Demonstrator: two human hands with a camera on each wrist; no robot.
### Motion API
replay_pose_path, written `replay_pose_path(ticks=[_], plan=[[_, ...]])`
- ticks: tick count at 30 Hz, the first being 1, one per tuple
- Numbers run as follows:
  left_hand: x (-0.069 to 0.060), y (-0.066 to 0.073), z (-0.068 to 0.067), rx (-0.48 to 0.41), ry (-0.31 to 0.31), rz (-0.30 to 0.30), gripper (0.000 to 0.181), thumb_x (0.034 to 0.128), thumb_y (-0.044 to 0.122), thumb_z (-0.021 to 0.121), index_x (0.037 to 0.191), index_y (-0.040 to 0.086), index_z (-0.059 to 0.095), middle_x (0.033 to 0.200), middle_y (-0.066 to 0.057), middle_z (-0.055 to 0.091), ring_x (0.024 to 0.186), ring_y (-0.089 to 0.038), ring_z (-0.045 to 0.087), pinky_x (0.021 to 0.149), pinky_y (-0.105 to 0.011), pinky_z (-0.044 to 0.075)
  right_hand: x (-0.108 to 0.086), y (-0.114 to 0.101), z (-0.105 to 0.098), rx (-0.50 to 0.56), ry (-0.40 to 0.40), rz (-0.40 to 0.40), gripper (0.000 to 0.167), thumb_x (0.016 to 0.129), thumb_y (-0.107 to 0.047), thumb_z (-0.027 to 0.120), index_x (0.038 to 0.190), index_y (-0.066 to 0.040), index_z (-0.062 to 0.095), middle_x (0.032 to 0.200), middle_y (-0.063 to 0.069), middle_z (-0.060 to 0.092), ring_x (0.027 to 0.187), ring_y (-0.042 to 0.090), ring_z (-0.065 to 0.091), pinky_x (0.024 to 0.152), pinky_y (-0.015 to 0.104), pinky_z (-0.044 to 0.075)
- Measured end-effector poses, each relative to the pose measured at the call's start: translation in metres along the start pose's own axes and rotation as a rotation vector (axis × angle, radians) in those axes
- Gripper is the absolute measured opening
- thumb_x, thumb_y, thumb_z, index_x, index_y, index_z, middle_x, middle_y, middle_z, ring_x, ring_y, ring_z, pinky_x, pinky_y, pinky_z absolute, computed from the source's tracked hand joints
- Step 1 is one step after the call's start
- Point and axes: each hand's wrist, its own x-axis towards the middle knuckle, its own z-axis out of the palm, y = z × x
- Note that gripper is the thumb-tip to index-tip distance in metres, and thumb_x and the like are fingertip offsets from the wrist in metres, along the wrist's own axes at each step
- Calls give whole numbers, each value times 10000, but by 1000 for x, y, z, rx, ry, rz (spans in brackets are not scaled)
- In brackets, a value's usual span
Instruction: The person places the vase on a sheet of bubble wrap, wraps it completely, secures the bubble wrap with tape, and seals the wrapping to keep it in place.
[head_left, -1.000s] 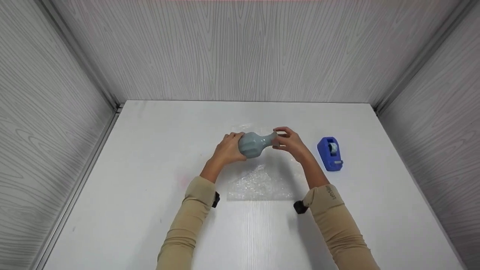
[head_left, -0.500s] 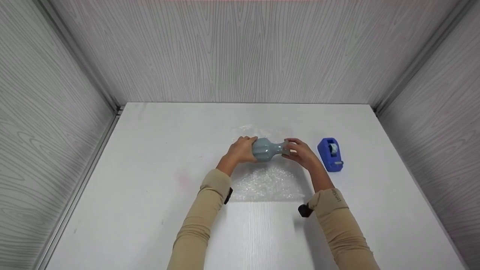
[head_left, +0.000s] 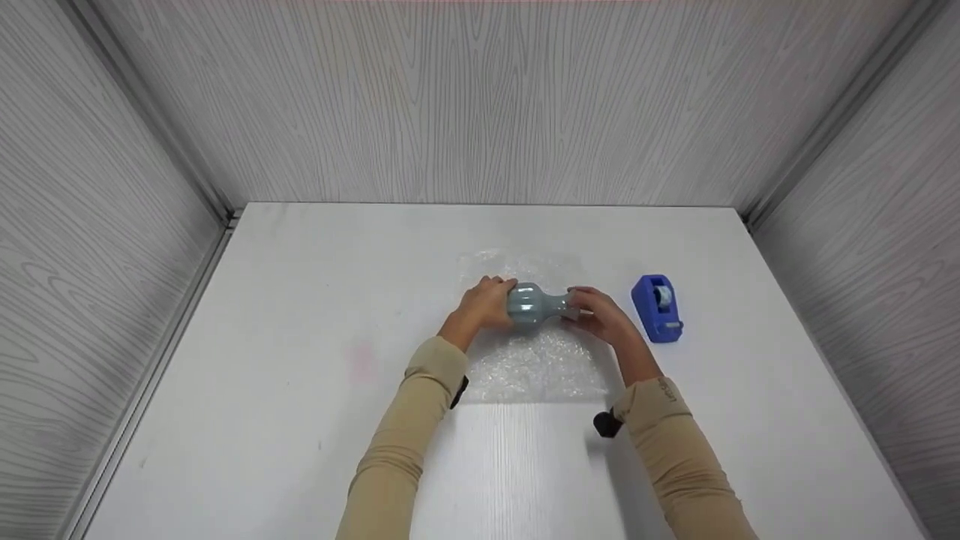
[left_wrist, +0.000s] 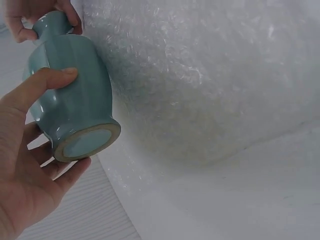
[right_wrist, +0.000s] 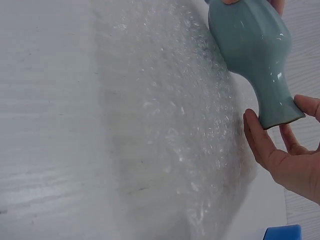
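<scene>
A glossy pale blue-green vase [head_left: 527,305] lies on its side, mouth to the right, low over a sheet of bubble wrap [head_left: 529,375]. Around its base end my left hand [head_left: 485,304] grips the body, thumb on one side and fingers beneath, as the left wrist view shows on the vase [left_wrist: 75,85]. At the flared mouth, the fingers and thumb of my right hand [head_left: 602,315] hold the rim from opposite sides. Whether the vase touches the wrap cannot be told for certain.
To the right of the bubble wrap stands a blue tape dispenser [head_left: 657,308] with a roll of tape in it. The white table [head_left: 285,337] is bordered by a back wall and side walls with a grey wood grain.
Both hands have carried the vase rightward and toward the person, lower over the bubble wrap. Most of that movement came in the first half second. The tape dispenser stays put.
</scene>
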Motion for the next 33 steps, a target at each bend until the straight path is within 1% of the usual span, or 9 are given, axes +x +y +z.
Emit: replay_pose_path(ticks=[5,10,16,20,23,25,29,33], plan=[[-6,-1,1,23,21,34,760,722,322,745,1367,83,422,1224,-122,509,1095,-257,460,858,-377,441,-5,0,2,-23,-5,-1,539,853,-36,514,1358,37,343,1142,122,424,966,229,490,949,409,394],[-17,2,-1,42,44,60,744,705,313,759,1341,82,450,1183,-115,530,1053,-255,481,815,-379,462,-17,-1,4,-30,-33,-11,552,838,-24,504,1348,66,313,1144,138,399,941,233,487,941,425,396],[-34,7,1,61,21,88,726,693,325,756,1318,84,476,1113,-103,556,980,-247,507,757,-374,474,-34,7,4,-73,-60,21,551,834,-30,491,1338,74,294,1152,158,383,882,239,518,905,436,427],[-41,11,5,58,23,119,714,685,341,762,1291,73,494,1076,-103,564,945,-249,520,738,-375,476,-41,12,2,-131,-62,27,498,848,-55,483,1302,73,322,1115,145,396,863,221,509,898,442,434],[-44,13,7,53,24,134,722,683,391,765,1272,60,508,1059,-110,568,934,-256,527,733,-379,478,-42,16,1,-176,-56,32,460,860,-74,476,1277,71,347,1101,137,403,864,216,502,905,450,428],[-45,13,8,49,16,128,733,685,424,757,1270,60,508,1055,-112,567,933,-257,526,730,-382,478,-42,18,1,-197,-53,39,449,866,-85,476,1271,67,355,1114,138,403,878,220,498,910,450,423],[-45,12,10,34,-12,102,759,690,441,754,1296,69,489,1087,-111,557,963,-256,514,755,-383,470,-40,20,3,-207,-49,44,460,861,-86,477,1274,69,345,1152,152,380,924,239,469,906,435,430],[-43,9,12,17,-16,91,777,679,422,770,1310,74,479,1094,-107,555,972,-255,509,768,-377,465,-38,22,5,-194,-31,54,456,841,-73,480,1257,64,352,1169,162,363,956,258,442,890,411,446]])
